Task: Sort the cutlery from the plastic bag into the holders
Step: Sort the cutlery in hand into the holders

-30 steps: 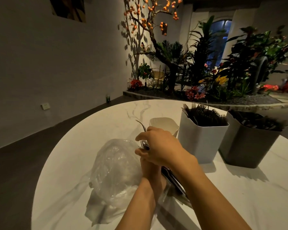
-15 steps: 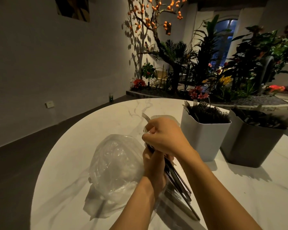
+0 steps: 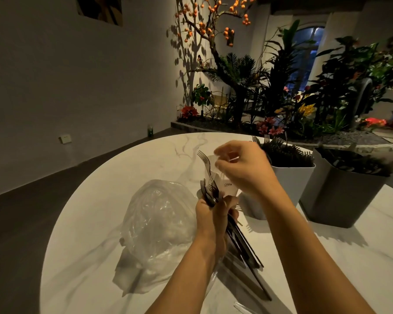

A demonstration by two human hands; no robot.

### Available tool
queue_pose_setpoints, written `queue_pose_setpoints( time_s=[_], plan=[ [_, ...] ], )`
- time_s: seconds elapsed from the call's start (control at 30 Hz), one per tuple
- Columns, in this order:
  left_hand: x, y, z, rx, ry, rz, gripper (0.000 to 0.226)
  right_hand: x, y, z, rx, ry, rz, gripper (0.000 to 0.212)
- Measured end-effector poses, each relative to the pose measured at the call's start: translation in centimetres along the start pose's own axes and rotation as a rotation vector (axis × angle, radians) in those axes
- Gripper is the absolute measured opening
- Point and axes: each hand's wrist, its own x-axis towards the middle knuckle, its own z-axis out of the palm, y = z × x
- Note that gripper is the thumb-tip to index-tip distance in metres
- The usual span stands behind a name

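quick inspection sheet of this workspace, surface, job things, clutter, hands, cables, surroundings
surface: round white marble table, lit from above
job's things: crumpled clear plastic bag lying on the table; bundle of cutlery; one fork raised above the bundle; small white holder behind the hands; white holder full of forks; grey holder holding dark cutlery
clutter: nothing seen
hands: left hand grips the bundle; right hand is above it, its fingers curled, blurred, grip unclear
cables: nothing seen
surroundings: indoor planter with a fruit tree, wall socket, dark floor
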Motion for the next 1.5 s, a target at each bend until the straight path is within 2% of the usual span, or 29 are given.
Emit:
queue_pose_setpoints(
  time_s=[0.07,0.13,0.23,0.4,0.57,0.67,0.73,0.8,0.97,1.13,1.27,1.33,1.4,1.43,1.5],
  plan=[
    [0.1,0.1,0.1,-0.007,0.037,-0.015,0.020,0.3,0.1,-1.0,0.073,0.102,-0.006,0.022],
    [-0.1,0.3,0.3,-0.013,0.035,-0.039,0.008,0.6,0.6,-1.8,0.092,0.231,-0.011,0.020],
    [0.0,0.4,0.4,-0.059,0.060,-0.080,0.018,0.8,1.3,-2.1,0.001,0.371,-0.027,0.018],
    [0.5,0.6,0.1,-0.112,0.094,-0.096,0.014,0.6,1.4,0.1,-0.207,0.400,-0.164,0.023],
    [0.8,0.6,-0.1,-0.171,0.105,-0.128,0.009,1.4,1.5,1.8,-0.444,0.267,-0.135,0.017],
    [1.1,0.5,-0.2,-0.166,0.104,-0.126,0.017,1.6,1.3,1.2,-0.493,0.281,-0.117,0.018],
    [1.2,0.5,-0.2,-0.167,0.094,-0.124,0.014,1.9,0.9,0.5,-0.545,0.275,-0.129,0.020],
    [1.2,0.5,-0.3,-0.186,0.083,-0.134,0.009,2.6,0.4,0.3,-0.646,0.162,-0.112,0.022],
    [1.1,0.6,-0.1,-0.206,0.081,-0.145,0.019,4.4,0.2,1.4,-0.825,-0.176,-0.009,0.024],
    [0.8,0.8,0.1,-0.219,0.082,-0.148,0.024,5.4,-0.1,1.7,-0.770,-0.330,0.044,0.039],
    [0.7,1.0,0.0,-0.206,0.071,-0.164,0.019,4.8,-0.1,1.1,-0.609,-0.322,-0.003,0.059],
    [0.7,1.1,-0.1,-0.202,0.064,-0.167,0.015,3.6,0.0,0.3,-0.501,-0.258,-0.033,0.051],
    [0.8,1.1,-0.1,-0.202,0.062,-0.174,0.014,2.0,0.2,-0.9,-0.431,-0.217,-0.040,0.033],
    [0.9,1.1,-0.2,-0.206,0.059,-0.179,0.016,1.0,0.2,-1.7,-0.432,-0.243,-0.028,0.023],
    [1.0,1.2,-0.4,-0.214,0.049,-0.194,0.021,-1.3,-0.2,-3.1,-0.474,-0.441,0.037,0.011]
  ],
)
